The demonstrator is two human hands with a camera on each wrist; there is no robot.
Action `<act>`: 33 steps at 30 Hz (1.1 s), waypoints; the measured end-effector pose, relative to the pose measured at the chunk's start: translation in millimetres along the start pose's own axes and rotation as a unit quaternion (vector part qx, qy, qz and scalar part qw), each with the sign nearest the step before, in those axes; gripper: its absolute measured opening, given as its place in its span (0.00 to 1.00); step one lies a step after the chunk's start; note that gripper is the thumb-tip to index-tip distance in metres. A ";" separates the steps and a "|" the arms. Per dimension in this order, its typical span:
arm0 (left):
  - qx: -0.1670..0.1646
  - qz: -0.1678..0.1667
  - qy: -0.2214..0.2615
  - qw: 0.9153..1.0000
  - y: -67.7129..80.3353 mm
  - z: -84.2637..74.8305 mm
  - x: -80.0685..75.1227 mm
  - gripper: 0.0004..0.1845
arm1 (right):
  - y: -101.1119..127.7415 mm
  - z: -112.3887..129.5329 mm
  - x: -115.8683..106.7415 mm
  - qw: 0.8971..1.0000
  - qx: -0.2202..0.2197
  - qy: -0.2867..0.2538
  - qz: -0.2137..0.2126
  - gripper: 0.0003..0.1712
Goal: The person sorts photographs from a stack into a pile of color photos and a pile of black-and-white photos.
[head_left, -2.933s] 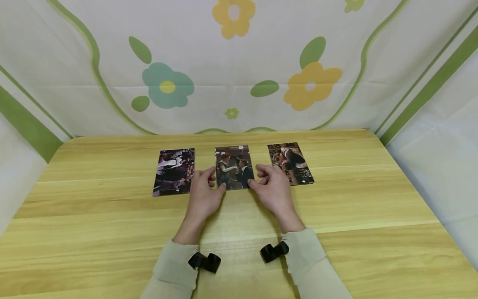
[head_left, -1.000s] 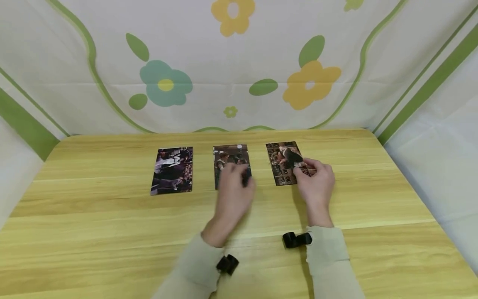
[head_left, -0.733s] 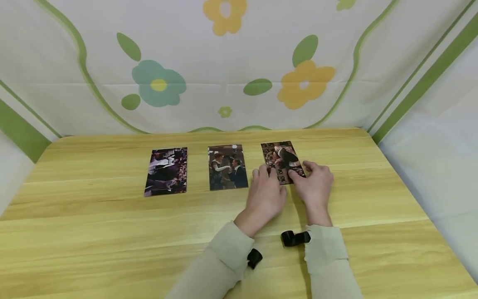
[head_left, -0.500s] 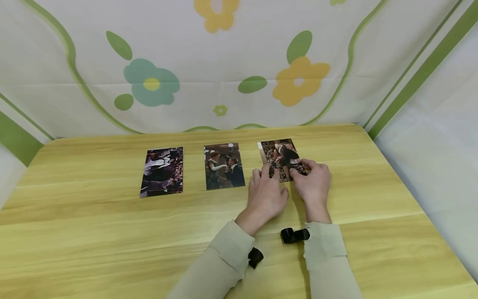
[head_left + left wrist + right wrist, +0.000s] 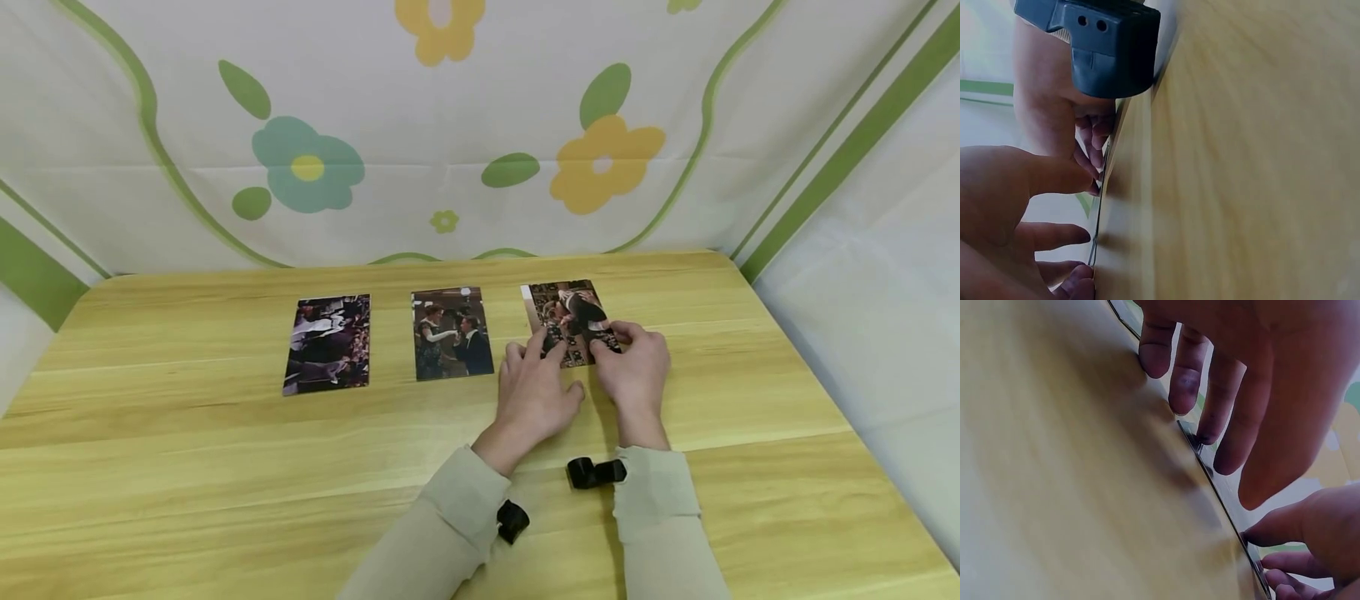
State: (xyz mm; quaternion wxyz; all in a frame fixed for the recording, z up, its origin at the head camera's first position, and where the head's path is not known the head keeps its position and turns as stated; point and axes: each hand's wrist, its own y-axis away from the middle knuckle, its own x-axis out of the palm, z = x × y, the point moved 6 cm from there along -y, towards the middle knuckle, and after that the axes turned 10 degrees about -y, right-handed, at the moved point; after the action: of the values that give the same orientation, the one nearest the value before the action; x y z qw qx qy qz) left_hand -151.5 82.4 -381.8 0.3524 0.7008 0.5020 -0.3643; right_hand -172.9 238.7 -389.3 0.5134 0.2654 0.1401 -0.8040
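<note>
Rightmost glossy rectangular photo [image 5: 573, 302] under splayed left hand [image 5: 536, 395], in pinch of right hand [image 5: 636, 368], over wood-grain tabletop [image 5: 360, 467]

White flower-print cloth [image 5: 420, 117]; yellowish wood-grain table [image 5: 225, 475]

A broad yellow tabletop [image 5: 187, 467] is surfaced in smooth, satiny wood grain. Thin, smooth, faintly glossy printed paper is seen in the purple-toned rectangular photo card [image 5: 327, 343], the brown upright-figure photo card [image 5: 452, 333] and the brown-black tilted photo card [image 5: 573, 323]. The white flower-printed backdrop [image 5: 450, 117] is formed of matt, creased cloth. The beige sleeves [image 5: 660, 500] are likewise of matt cloth; the black blocky wrist devices [image 5: 513, 522] are cased in smooth, dull-sheened plastic.
</note>
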 end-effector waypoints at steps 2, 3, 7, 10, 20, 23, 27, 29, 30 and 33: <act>-0.002 0.000 0.001 1.000 0.1 0.7 0.0 0.34 | -0.5 -0.5 -0.2 1.000 0.000 -0.003 -0.004 0.29; -0.003 0.000 0.003 1.000 0.0 1.1 0.1 0.34 | -0.5 -0.4 0.0 1.000 0.000 -0.004 -0.006 0.29; -0.005 -0.004 0.005 1.000 0.1 2.2 -0.6 0.35 | -1.0 -1.1 0.1 1.000 0.001 -0.006 -0.012 0.30; -0.003 -0.006 0.007 1.000 0.2 2.7 -0.6 0.35 | -0.6 -0.5 0.3 1.000 0.001 -0.003 -0.010 0.30; -0.002 -0.009 0.032 0.999 -1.7 8.3 -1.0 0.33 | -1.3 2.1 1.1 1.000 -0.004 0.004 -0.005 0.28; 0.000 -0.008 0.023 1.000 -1.1 8.2 -0.8 0.34 | -1.2 3.3 1.1 1.000 -0.008 0.012 -0.005 0.28; -0.001 -0.007 0.024 1.000 -1.8 8.3 -0.2 0.34 | -1.2 2.7 1.0 1.000 -0.004 0.007 -0.005 0.28; -0.005 -0.006 0.039 0.999 -2.0 8.9 -0.5 0.33 | -1.0 2.0 0.8 1.000 0.000 0.003 -0.008 0.28; -0.007 -0.006 0.051 0.999 -2.0 9.6 -0.8 0.33 | -0.8 1.7 0.4 1.000 0.001 -0.001 -0.012 0.28; -0.009 -0.020 0.103 0.994 -1.4 13.3 -4.6 0.31 | 0.6 3.6 -1.1 0.999 -0.013 -0.016 -0.038 0.28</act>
State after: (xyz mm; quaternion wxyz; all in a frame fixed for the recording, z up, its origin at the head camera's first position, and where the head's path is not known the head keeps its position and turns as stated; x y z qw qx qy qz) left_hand -155.9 69.3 -384.5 0.2977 0.7216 0.5525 -0.2924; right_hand -173.0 237.5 -385.8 0.4878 0.2402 0.1527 -0.8253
